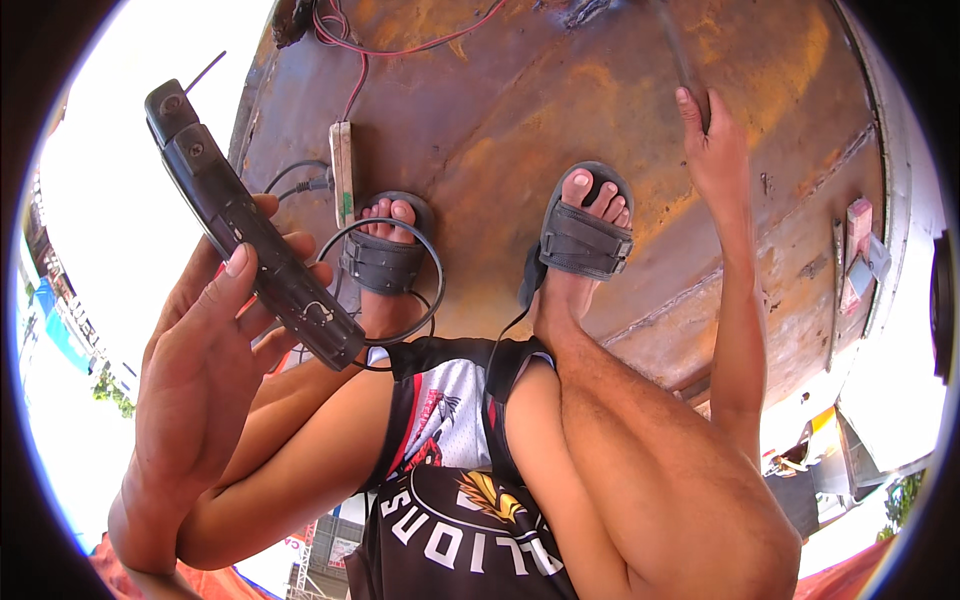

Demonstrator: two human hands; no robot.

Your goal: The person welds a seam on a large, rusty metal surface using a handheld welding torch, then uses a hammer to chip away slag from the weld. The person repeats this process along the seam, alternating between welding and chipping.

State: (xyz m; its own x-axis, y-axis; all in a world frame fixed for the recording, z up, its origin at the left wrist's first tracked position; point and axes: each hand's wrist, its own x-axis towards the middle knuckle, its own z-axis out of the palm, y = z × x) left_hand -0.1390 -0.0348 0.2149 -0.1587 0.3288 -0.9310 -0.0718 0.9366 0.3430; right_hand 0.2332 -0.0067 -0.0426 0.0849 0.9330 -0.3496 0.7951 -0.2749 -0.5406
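Observation:
A long black plastic tool [300, 311] with screws on it is held at a tilt in my left hand [229, 311], thumb and fingers around its middle. A black cable [433, 255] loops beside it over my left foot. My right hand [714, 150] is closed on a thin dark rod [679, 55], which reaches toward the upper edge of the view over the rusty metal surface [520, 100].
My sandaled feet [586, 243] rest on the curved rusty plate. A narrow power strip [341, 170] with plugged cables stands by my left foot. Red and black wires [355, 75] lie at the top. Small packets [856, 230] and a thin bar [835, 295] lie near the right edge.

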